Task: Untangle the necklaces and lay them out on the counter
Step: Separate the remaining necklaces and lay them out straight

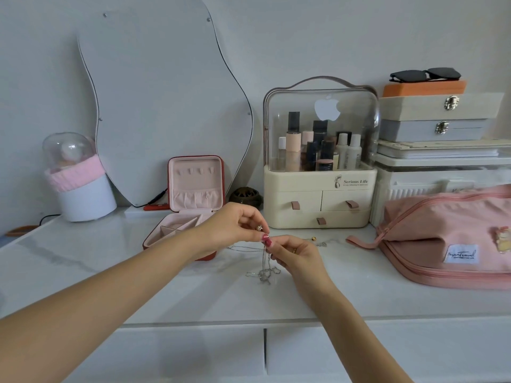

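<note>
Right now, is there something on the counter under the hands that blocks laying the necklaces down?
Nothing visible does. Both hands, left hand and right hand, pinch the tangled necklaces; the counter beneath and in front of them is bare.

Thin silvery metal necklaces [265, 268] are glinting at centre frame above a glossy, marble-veined white counter [110, 261]. At centre right, a cosmetics organiser [320, 153] is showing a clear shiny plastic dome over smooth cream plastic drawers. A matt pink cloth bag [448, 233] is lying at right, while a jewellery box [190, 200] at centre left is displaying soft pale-pink lining.
</note>
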